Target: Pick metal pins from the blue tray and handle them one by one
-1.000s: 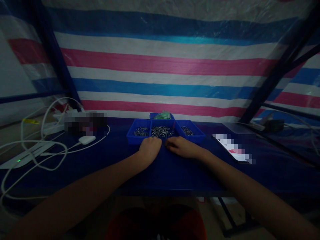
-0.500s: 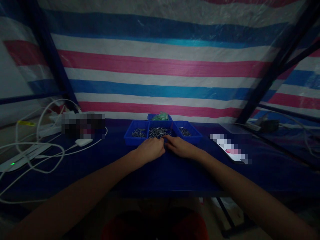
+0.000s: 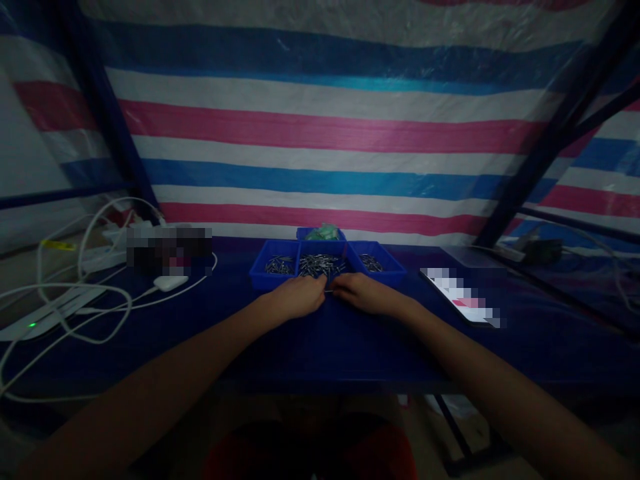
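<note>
My left hand (image 3: 301,296) is closed in front of the middle blue bin, its thumb and forefinger pinched together. Facing it, my right hand (image 3: 364,293) has curled fingers, also pinched. A thin metal pin (image 3: 329,291) shows in the narrow gap between the fingertips, seemingly gripped from both sides; its exact shape is too small to make out. Just beyond the hands, the middle bin (image 3: 303,248) holds a heap of thin, shiny metal pins (image 3: 321,262). Similar pins lie in the left bin (image 3: 257,270) and the right bin (image 3: 395,269).
Behind the middle bin is a small blue bin with a green plastic bag (image 3: 323,233). A lit phone (image 3: 457,297) lies on the blue table (image 3: 345,353) at right. White cables (image 3: 125,303), a white adapter (image 3: 171,283) and a power strip (image 3: 50,313) occupy the left.
Both hands have drawn slightly back from the middle bin toward me. The right fingers have curled in, and a thin metal pin now shows between the hands.
</note>
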Action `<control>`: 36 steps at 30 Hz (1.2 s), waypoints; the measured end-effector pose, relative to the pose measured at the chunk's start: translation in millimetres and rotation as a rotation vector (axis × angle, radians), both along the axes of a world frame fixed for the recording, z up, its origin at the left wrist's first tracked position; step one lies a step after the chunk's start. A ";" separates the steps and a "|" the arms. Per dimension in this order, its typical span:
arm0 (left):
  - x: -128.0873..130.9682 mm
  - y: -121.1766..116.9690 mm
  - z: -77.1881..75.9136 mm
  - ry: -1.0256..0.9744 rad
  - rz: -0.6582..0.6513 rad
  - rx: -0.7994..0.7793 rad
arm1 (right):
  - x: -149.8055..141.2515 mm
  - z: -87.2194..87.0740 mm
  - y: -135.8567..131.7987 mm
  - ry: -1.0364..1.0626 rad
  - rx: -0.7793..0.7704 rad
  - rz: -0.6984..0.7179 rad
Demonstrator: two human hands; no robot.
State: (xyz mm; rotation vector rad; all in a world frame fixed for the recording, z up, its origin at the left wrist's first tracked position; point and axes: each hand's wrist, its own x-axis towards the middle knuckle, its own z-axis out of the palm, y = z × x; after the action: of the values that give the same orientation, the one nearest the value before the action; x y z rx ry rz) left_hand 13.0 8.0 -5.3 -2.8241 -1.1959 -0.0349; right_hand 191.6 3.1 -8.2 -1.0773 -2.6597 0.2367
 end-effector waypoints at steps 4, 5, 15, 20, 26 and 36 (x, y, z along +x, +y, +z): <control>0.2 -1.4 0.3 -0.002 -0.002 0.006 | 2.6 -3.8 3.7 0.004 0.023 0.011; 0.4 -1.6 0.2 -0.007 -0.001 0.011 | 3.3 -4.8 4.4 0.007 0.029 0.014; 1.2 0.7 0.3 -0.017 -0.059 0.056 | 1.3 0.4 -0.8 0.023 0.019 0.004; 3.0 -2.3 2.5 -0.029 -0.056 0.074 | 2.8 -1.6 0.6 0.038 0.020 -0.060; 5.3 -6.2 5.2 -0.055 -0.075 0.102 | 2.3 -1.8 0.6 0.021 0.017 -0.051; 4.0 -2.5 3.1 -0.062 -0.080 0.116 | 2.6 -1.3 -0.9 0.031 0.030 0.000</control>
State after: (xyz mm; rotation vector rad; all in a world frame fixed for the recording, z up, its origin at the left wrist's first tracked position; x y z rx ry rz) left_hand 17.0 5.5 -2.3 -2.7865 -1.0540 -0.1911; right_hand 194.2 2.2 -9.5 -1.0565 -2.6274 0.2103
